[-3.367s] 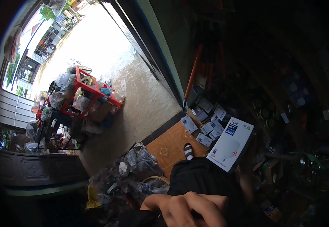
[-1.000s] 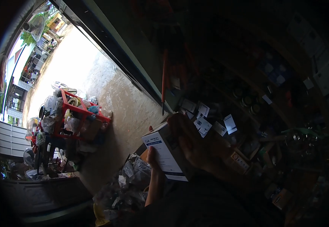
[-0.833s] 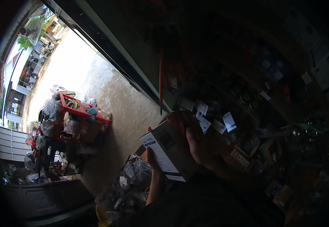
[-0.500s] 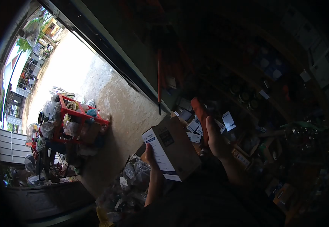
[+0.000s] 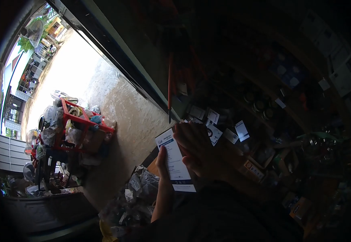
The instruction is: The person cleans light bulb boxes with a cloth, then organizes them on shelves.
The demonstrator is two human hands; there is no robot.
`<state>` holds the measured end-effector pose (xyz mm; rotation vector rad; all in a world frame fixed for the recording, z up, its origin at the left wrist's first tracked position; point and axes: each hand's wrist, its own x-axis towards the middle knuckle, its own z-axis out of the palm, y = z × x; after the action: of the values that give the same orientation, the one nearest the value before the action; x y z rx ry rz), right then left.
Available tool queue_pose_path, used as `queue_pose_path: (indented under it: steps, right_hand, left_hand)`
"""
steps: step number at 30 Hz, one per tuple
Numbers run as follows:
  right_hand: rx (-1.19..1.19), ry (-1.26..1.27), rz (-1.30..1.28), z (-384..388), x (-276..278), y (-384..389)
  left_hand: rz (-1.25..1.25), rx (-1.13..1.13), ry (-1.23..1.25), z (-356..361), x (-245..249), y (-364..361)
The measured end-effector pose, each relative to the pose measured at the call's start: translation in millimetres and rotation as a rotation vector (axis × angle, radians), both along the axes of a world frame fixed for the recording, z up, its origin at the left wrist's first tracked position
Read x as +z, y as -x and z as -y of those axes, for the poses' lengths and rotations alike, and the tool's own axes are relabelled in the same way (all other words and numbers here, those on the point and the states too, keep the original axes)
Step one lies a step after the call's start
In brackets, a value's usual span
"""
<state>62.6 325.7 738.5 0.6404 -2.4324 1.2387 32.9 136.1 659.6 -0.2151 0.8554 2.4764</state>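
Observation:
My left hand grips a cardboard box along its left edge, with the thumb on the white printed side. That side has dark blue bands and small lines of text, and it faces me at a tilt. My right hand lies over the upper right part of the box, its fingers stretched out and apart from the thumb. It hides much of the box's brown side. Deep shadow covers the right palm and wrist.
Clear plastic bags lie below left of the box. Farther left stands a red rack loaded with bagged goods, near the bright doorway. White cards and small cartons sit in the dark at right. An orange pole hangs ahead.
My right hand has moved left from beside the box onto it. The box has turned so its white side shows more fully and its brown side less. My left hand keeps its hold.

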Motion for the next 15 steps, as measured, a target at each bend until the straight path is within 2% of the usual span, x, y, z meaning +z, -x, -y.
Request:
queue_pose_path:
  steps: [2, 3, 6, 7, 9, 11, 15]
  right_hand:
    - [0.073, -0.166, 0.044, 6, 7, -8]
    - [0.113, -0.246, 0.065, 9, 10, -10]
    - [0.200, -0.283, 0.070, 4, 22, -10]
    - [0.161, -0.310, 0.048, 3, 23, -5]
    - [0.088, -0.367, 0.000, 0, 23, 6]
    - [0.121, -0.339, 0.016, 2, 17, 13]
    - [0.190, -0.251, 0.070, 9, 8, 14]
  left_hand:
    - [-0.002, 0.026, -0.030, 7, -19, 9]
    - [-0.003, 0.043, -0.042, 9, -16, 12]
    - [-0.003, 0.054, 0.038, 3, 12, 5]
    - [-0.001, 0.056, 0.062, 2, 19, 3]
    - [0.026, -0.026, -0.058, 8, 9, 3]
    - [0.044, -0.081, -0.178, 19, -20, 5]
    - [0.053, 0.015, -0.319, 20, -31, 13]
